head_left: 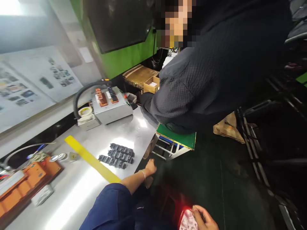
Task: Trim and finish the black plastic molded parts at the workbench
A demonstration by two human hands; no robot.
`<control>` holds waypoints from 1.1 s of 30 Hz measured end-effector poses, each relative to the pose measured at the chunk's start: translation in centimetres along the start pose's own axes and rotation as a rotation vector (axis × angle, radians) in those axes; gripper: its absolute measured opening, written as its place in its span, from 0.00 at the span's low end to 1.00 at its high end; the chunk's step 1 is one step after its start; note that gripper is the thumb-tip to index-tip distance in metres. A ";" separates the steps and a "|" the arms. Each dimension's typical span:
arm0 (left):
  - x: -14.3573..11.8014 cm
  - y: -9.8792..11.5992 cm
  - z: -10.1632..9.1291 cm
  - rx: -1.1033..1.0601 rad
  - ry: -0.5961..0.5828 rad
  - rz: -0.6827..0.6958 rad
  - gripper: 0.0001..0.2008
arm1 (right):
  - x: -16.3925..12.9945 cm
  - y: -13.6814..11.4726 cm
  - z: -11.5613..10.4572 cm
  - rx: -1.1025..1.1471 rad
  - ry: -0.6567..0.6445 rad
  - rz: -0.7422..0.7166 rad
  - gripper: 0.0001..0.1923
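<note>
My left hand (150, 166), with a bracelet at the wrist, reaches past the table's edge. Its fingers are loosely curled, and nothing shows in them. Low in the view, my right hand (205, 219) pinches a crumpled, pinkish-white packet (188, 220) by its side; a red glow lies around it, and the frame's lower edge cuts it off. Nearest to my left arm on the metal table (79, 185) lie several rows of black ribbed parts (118, 156), beside a yellow tape strip (88, 156).
A grey box fixture (112, 110) stands at the table's far end, beside a tape roll (85, 111). Orange blocks (31, 180) lie at left. A co-worker in dark clothes (192, 86) is close ahead, by a green-topped stool (177, 135). Metal racks (254, 143) run along the right.
</note>
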State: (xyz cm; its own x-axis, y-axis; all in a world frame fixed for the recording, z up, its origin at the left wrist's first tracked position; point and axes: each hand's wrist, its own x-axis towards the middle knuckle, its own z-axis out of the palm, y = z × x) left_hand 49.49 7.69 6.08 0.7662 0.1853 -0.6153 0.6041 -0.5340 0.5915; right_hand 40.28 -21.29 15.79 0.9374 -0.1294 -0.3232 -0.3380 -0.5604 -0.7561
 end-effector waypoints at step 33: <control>-36.5 -36.4 -22.9 -0.349 0.691 0.196 0.34 | -26.3 -29.8 36.0 -0.638 -1.176 -1.538 0.13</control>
State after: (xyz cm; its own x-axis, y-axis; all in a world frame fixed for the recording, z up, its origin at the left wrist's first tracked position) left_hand 4.53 39.22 18.90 0.7587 0.6454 -0.0890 0.3906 -0.3413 0.8549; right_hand 22.70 28.27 26.31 -0.2222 0.9720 -0.0768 0.8366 0.1496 -0.5271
